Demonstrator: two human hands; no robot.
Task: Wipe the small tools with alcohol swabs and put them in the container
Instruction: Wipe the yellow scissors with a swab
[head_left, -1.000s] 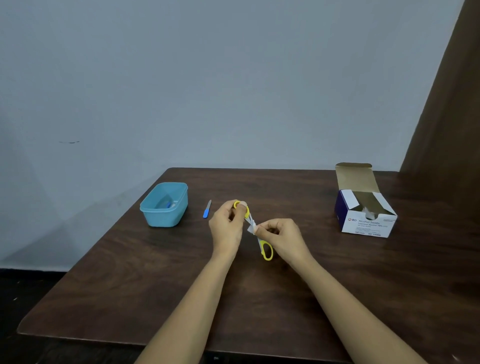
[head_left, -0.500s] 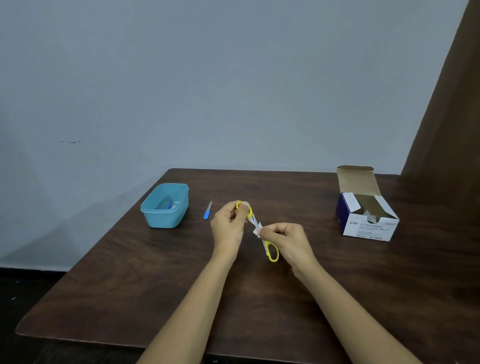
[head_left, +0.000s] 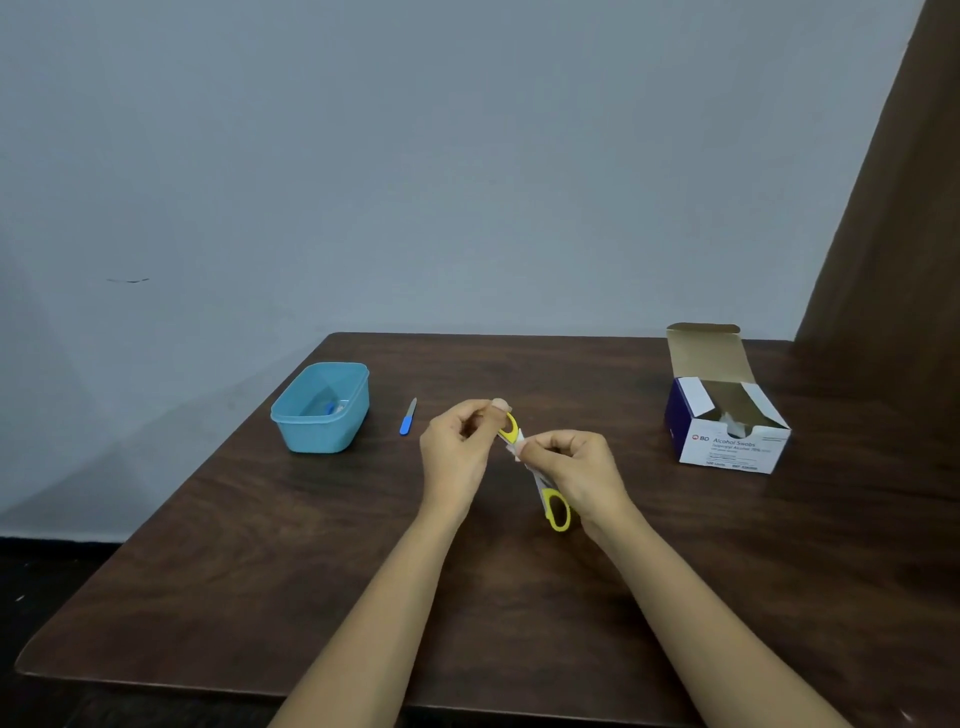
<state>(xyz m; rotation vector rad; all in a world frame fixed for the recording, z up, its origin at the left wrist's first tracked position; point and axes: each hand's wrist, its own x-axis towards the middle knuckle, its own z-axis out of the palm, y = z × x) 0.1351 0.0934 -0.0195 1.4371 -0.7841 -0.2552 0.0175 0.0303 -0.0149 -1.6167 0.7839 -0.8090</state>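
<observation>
Small yellow-handled scissors (head_left: 556, 512) are spread wide open above the middle of the table. My left hand (head_left: 457, 449) grips the upper yellow handle loop. My right hand (head_left: 576, 470) pinches a white alcohol swab (head_left: 519, 447) against the blade near that upper handle. The lower handle loop hangs free below my right hand. A light blue plastic container (head_left: 322, 408) stands at the left with something small and blue inside. A nail file (head_left: 408, 417) with a blue handle lies on the table between the container and my left hand.
An open box of alcohol swabs (head_left: 727, 415) stands at the right, its lid flap raised. The dark wooden table (head_left: 260, 545) ends at a wall behind and drops off at the left and front edges. A brown curtain hangs at the far right.
My right hand with the swab has slid up along the blade toward my left hand. The lower yellow handle now shows further below my right hand.
</observation>
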